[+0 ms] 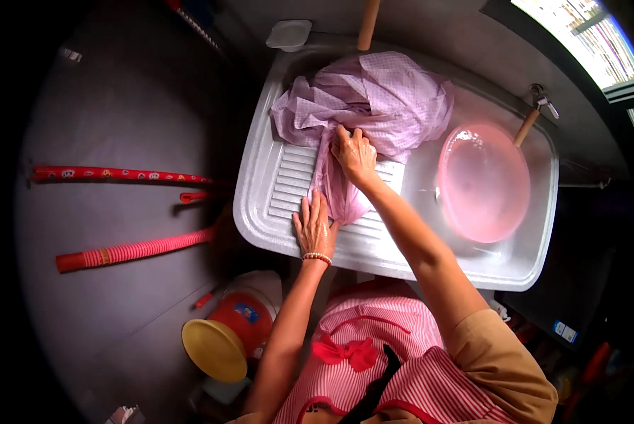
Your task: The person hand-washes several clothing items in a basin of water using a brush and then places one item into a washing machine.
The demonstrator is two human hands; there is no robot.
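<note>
A wet light-purple checked cloth lies bunched over the far part of the ribbed washboard in a grey speckled sink. One narrow fold of it runs toward me. My right hand has its fingers bent and closed on the cloth where that fold begins. Nearer to me, my left hand rests flat with fingers stretched, touching the left side of the fold and the washboard. A beaded bracelet circles my left wrist.
To the right, a pink basin stands tilted in the sink's bowl, below a tap. A soap dish sits at the far left corner. Red-wrapped poles reach out at left. A red bucket and yellow basin stand lower left.
</note>
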